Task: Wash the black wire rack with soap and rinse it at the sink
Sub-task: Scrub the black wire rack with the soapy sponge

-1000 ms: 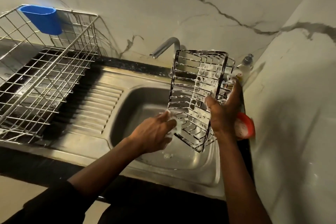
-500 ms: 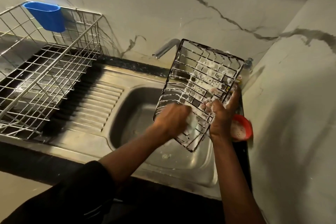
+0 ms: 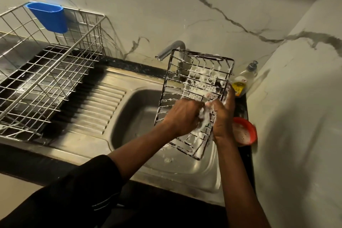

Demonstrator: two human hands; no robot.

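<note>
The black wire rack [image 3: 196, 77] is held tilted over the steel sink basin [image 3: 137, 116], its wires coated in white foam. My right hand [image 3: 223, 114] grips the rack's right edge. My left hand [image 3: 184, 115] is closed on a foamy scrubber [image 3: 203, 118] pressed against the rack's middle wires; the scrubber is mostly hidden by foam and fingers. The tap spout [image 3: 169, 50] pokes out behind the rack's top edge, with no water seen running.
A red bowl of suds [image 3: 244, 132] sits on the counter right of the sink, a dish soap bottle [image 3: 243, 79] behind it in the corner. A steel drying rack [image 3: 46, 83] with a blue cup [image 3: 49, 16] stands on the drainboard at left. Marble walls close the back and right.
The rack has turned more upright and swung slightly right. My left hand has moved up and right along the wires, close to my right hand, which still holds the edge.
</note>
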